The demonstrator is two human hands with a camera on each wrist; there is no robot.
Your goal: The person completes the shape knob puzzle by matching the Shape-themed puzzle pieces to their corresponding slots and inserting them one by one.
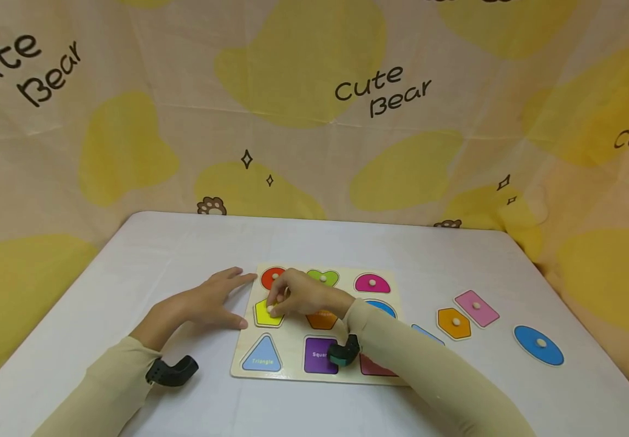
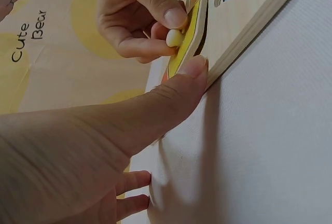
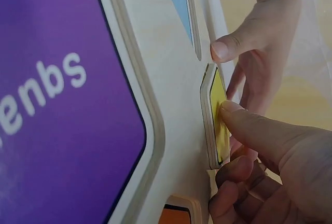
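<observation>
The right hand (image 1: 306, 294) pinches the knob of a yellow pentagon piece (image 1: 265, 314) at the left side of the wooden board (image 1: 292, 373). In the left wrist view the yellow piece (image 2: 189, 37) stands slightly tilted, one edge raised from the board, its round knob between the right hand's (image 2: 140, 16) thumb and finger. The left hand (image 1: 205, 303) lies at the board's left edge with fingers spread, its thumb tip beside the yellow piece. In the right wrist view the right thumb covers the knob of the yellow piece (image 3: 219, 125).
Red circle (image 1: 272, 277), green heart (image 1: 329, 278) and magenta half-circle (image 1: 372, 283) pieces sit in the board's back row. Triangle (image 1: 262, 355) and purple square (image 1: 317, 358) spaces are in front. Right of the board lie orange hexagon (image 1: 451, 328), pink rectangle (image 1: 484, 312) and blue oval (image 1: 533, 353) pieces.
</observation>
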